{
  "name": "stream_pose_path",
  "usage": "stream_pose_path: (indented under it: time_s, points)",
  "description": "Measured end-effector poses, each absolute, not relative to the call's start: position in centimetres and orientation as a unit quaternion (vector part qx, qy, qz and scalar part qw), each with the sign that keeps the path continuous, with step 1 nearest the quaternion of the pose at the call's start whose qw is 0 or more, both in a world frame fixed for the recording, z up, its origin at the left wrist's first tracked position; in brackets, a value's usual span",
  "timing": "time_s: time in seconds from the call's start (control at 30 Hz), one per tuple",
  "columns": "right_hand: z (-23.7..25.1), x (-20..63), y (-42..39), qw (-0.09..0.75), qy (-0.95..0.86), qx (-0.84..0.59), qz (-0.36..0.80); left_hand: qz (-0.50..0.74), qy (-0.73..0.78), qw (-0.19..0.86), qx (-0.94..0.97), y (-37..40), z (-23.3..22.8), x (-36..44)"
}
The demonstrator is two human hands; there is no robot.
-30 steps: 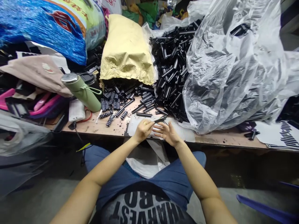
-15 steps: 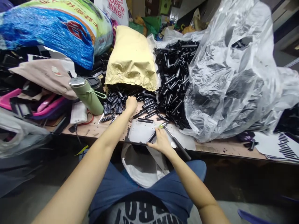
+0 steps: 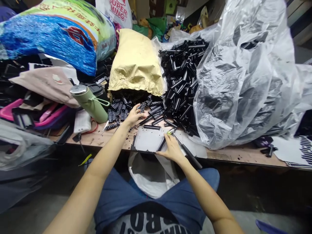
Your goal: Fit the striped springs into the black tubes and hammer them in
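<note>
My left hand (image 3: 134, 117) is at the near edge of a pile of ribbed black pieces (image 3: 119, 109), in front of the yellow paper sack (image 3: 136, 61). Its thumb and fingers close on one ribbed piece (image 3: 145, 104), which tilts up from the pile. My right hand (image 3: 172, 149) rests over a pale plate (image 3: 146, 139) at the table's front edge, its fingers round a smooth black tube (image 3: 161, 143). Just right of that hand lies a hammer (image 3: 186, 151), its yellow-green tip by my fingertips and its dark handle pointing towards me.
Smooth black tubes (image 3: 180, 81) are heaped behind the plate, beside a large clear plastic bag (image 3: 241, 84). A green bottle (image 3: 91, 104) and a white power bank (image 3: 82, 122) stand to the left. Below the table edge, a white sack (image 3: 148, 178) hangs open between my knees.
My left hand has drawn back a little from the pile towards me, and a ribbed piece now shows at its fingers. My right hand stays by the tube.
</note>
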State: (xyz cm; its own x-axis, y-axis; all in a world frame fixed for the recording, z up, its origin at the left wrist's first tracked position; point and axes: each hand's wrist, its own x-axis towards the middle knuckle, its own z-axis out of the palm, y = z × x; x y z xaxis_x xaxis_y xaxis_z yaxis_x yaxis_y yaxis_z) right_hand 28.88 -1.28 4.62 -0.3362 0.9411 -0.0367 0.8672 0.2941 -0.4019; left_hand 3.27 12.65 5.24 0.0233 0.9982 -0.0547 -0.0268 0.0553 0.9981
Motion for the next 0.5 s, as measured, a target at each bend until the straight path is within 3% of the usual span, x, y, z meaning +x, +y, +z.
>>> stream_pose_path:
  time_s: [0.23, 0.5]
  points:
    - [4.2, 29.0, -1.2, 0.123, -0.811, -0.547, 0.168, 0.505, 0.326, 0.714, 0.358, 5.9, 6.3, 6.8]
    - [4.5, 29.0, -1.2, 0.123, -0.809, -0.548, 0.175, 0.523, 0.286, 0.749, 0.287, 4.5, 6.8, 9.4]
